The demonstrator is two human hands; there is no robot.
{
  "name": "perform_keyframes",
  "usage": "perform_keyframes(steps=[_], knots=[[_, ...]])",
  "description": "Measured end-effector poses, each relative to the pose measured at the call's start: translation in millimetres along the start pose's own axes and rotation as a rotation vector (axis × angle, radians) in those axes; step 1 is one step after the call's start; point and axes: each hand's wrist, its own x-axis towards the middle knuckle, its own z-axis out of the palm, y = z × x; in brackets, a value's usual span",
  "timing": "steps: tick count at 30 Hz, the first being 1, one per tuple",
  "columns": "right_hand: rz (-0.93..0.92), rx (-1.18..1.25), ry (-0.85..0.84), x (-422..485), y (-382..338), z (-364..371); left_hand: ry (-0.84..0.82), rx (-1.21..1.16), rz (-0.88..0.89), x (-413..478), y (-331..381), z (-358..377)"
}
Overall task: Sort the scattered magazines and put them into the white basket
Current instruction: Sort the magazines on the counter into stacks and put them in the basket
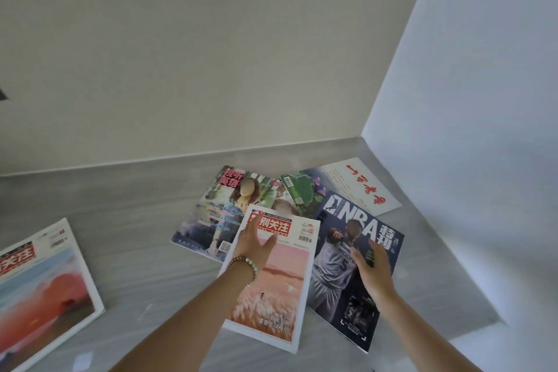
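Presently, the left hand [253, 246] lies flat on the upper part of the pink-cover magazine [271, 287], fingers straight and slightly spread. The right hand [373, 269] rests open on the NBA magazine [338, 254] just beside it, gripping nothing. Both magazines top an overlapping pile near the wall corner [360, 137], and bare grey surface [136, 229] separates the pile from a lone magazine [45, 287] at the left edge.

Your view has soft, even light, bluish on the right wall [483, 69]; shadows faint on the worktop [126, 208], magazines [273, 278] slightly blurred, edges bowed.
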Motion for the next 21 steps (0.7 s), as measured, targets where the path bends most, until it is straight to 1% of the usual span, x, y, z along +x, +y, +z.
perform_keyframes(steps=[1,3,6,9,10,12,13,14,16,19,21], knots=[[0.058,0.060,0.042,0.3,4.3,-5.8,-0.081,0.052,0.048,0.1,6.4,10.6],[0.194,0.205,0.099,2.9,11.3,-14.8,-0.208,0.240,0.135,-0.5,15.8,33.3],[0.286,0.455,0.133,8.3,17.5,-22.9,-0.352,0.482,0.161,-1.6,20.7,60.6],[0.466,0.552,0.178,18.7,21.3,-30.8,-0.376,0.623,0.167,-1.9,18.1,73.4],[0.520,0.570,0.165,23.1,24.1,-33.8,-0.367,0.659,0.172,-2.5,17.0,75.8],[0.586,0.629,0.080,27.2,28.1,-39.4,-0.351,0.698,0.178,-3.1,15.4,78.9],[0.584,0.612,0.034,24.6,28.1,-41.0,-0.347,0.702,0.179,-3.3,14.8,80.0],[0.543,0.556,0.001,21.8,28.4,-40.5,-0.345,0.704,0.180,-3.0,14.5,80.8],[0.371,0.441,-0.003,14.6,29.6,-37.7,-0.348,0.704,0.185,-1.9,13.4,81.4],[0.131,0.468,0.010,3.0,20.1,-42.6,-0.344,0.676,0.173,-1.0,12.6,80.2],[0.045,0.515,0.047,3.7,4.7,-53.2,-0.345,0.660,0.159,0.1,14.6,78.1]])
